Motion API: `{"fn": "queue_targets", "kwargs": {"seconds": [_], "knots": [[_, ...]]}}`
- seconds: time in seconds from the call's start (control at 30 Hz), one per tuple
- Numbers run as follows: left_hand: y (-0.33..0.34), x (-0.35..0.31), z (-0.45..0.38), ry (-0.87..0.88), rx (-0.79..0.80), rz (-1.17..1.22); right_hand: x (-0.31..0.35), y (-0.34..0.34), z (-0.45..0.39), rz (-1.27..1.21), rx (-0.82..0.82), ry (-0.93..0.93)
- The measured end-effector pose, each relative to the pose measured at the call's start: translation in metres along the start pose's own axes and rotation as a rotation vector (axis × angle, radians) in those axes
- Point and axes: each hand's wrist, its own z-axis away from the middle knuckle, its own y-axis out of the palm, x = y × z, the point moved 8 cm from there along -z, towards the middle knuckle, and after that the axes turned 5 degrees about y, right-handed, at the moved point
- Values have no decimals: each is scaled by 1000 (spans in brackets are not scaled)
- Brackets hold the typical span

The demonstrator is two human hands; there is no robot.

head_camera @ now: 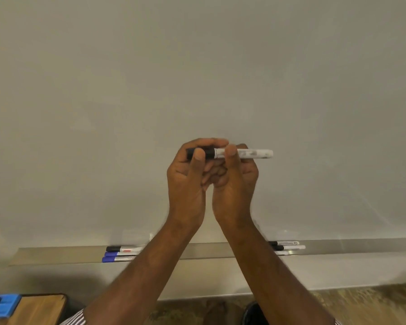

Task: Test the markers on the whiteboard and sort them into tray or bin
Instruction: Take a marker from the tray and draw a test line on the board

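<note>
Item 1: a white-barrelled marker with a black cap (230,153) is held level in front of the large pale whiteboard (197,66), cap end to the left, barrel end projecting to the right.

Item 2: the left hand (188,177) is curled round the black cap, which is pinched between thumb and fingers; the thumb lies across the near side of the cap.

Item 3: the right hand (234,181) is closed round the white barrel just right of the cap, with the thumb laid over the near face. The 2 hands are pressed close together, knuckles touching between them. The cap is seen seated on the barrel.

Item 4: a long grey metal tray ledge (68,254) is fixed along the lower edge of the whiteboard.

Item 5: on the tray, left of the forearms, 3 markers are laid side by side: 1 black-capped marker with a red label (122,249) farthest, and 2 blue-capped markers (115,256) nearer.

Item 6: on the tray, right of the forearms, a second group of black-capped white markers (288,245) is laid; 2 are plainly seen, a third is partly hidden by the right forearm.

Item 7: a blue plastic block-shaped object (1,304) is set on a brown wooden surface (40,308) at the near left corner.

Item 8: a dark round bin rim (253,313) is partly visible on the floor beneath the right forearm.

Item 9: a striped sleeve (76,317) is seen at the left arm.
</note>
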Motion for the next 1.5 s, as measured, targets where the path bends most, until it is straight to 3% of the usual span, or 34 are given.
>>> {"fn": "queue_targets", "kwargs": {"seconds": [0.17, 0.33, 0.57, 0.73, 0.83, 0.93, 1.17, 1.3, 1.5], "knots": [[19, -9, -7, -6, -97, -10, 12, 9, -6, 63, -112, -33], [23, -11, -7, -32, -153, 16, 21, 13, -7, 59, -87, -101], [11, -9, -13, -104, -353, 251, 14, 5, -14, -199, -227, -38], [10, -12, -23, -108, -336, 219, 23, 15, -17, -177, -193, -63], [10, -24, -43, -43, -251, 68, 39, 22, -28, -157, -142, -102], [18, -49, -64, 92, -129, -155, 67, 33, -43, -113, -98, -150], [66, -136, -116, 683, 285, -610, 152, 70, -89, -62, 13, -337], [101, -175, -152, 960, 360, -844, 188, 98, -113, -51, 65, -438], [147, -233, -215, 1347, 314, -1278, 249, 148, -150, 42, 108, -685]]}}
